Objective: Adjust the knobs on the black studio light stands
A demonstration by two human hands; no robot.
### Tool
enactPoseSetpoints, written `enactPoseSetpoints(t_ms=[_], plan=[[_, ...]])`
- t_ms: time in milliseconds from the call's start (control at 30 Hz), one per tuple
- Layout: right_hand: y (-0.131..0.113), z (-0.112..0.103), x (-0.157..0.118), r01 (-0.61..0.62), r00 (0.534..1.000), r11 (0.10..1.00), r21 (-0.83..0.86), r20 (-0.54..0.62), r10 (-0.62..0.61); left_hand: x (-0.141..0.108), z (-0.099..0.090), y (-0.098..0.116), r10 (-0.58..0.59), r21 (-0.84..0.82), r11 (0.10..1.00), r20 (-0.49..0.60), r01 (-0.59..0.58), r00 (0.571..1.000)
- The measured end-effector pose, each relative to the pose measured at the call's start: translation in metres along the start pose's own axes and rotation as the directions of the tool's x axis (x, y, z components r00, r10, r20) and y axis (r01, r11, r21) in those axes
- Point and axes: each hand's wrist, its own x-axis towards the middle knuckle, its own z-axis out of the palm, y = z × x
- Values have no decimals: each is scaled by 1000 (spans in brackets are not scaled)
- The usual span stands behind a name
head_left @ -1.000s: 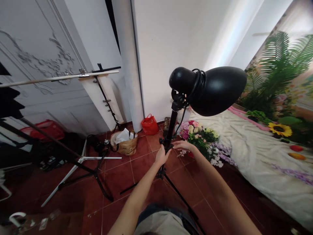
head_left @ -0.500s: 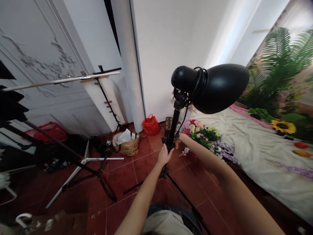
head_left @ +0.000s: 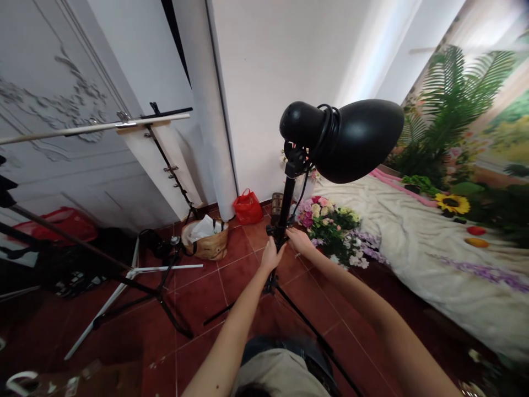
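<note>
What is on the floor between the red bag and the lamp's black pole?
In the head view, a brown object stands between the red bag and black pole.

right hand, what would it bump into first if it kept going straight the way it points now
Most likely the black light stand: the right hand points forward and left at its pole and looks very close or touching, though depth there is unclear.

Dark red square floor tiles (head_left: 198, 300) run beneath a plain white wall (head_left: 264, 82), streaked with pale light (head_left: 363, 49); leftward stands a grey-white panelled wall (head_left: 49, 118) with raised scrolling relief.
</note>
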Motion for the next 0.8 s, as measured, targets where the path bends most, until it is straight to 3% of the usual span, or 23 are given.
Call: enactPoseSetpoints(t_ms=[200, 467, 600, 800], plan=[[-17, 34, -51, -163, 964, 984, 68, -201, 173, -1, 1, 0, -23, 2, 1000, -10, 23, 1000], [-25, 14, -35, -183, 959, 982, 50, -212, 190, -1, 0, 3, -28, -7, 1000, -22, 28, 999], [-29, 17, -27, -216, 947, 975, 43, -232, 220, 0, 2, 0, -5, -17, 1000, -17, 5, 1000], [-29, 38, -60, -243, 929, 962, 125, -254, 268, 1, 5, -4, 5, 20, 1000, -22, -5, 1000]])
